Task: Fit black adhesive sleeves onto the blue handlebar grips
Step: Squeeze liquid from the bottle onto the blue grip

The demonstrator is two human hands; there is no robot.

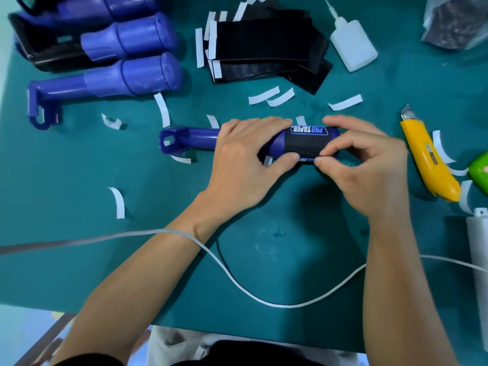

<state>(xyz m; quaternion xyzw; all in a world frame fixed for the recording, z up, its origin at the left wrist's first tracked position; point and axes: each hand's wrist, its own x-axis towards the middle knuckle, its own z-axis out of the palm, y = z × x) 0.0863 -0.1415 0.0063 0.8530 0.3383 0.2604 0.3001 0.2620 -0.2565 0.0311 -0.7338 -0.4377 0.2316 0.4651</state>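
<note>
Tabletop: a teal tabletop fills the view, strewn with parts and paper scraps.
Left hand: the left hand is curled over the blue handlebar grip, fingers across its top and thumb pressed on the near side of the sleeve.
Right hand: the right hand is curled at the grip's right end, thumb and forefinger pinching the near edge of the black sleeve.
Task item: one grip lies sideways at the middle of the tabletop between both hands, with the sleeve wrapped round its thick end and a "PRO TAPER" label on top.
Other grips: three bare grips lie side by side at the upper left, the topmost cut by the frame.
Sleeve stack: one loose pile of black sleeves lies beyond the hands; the number cannot be told.
Backing strips: more than ten white paper strips are scattered about.
Tools: one white squeeze bottle and one yellow utility knife lie on the right.
Cable: one white cable crosses both forearms.
</note>
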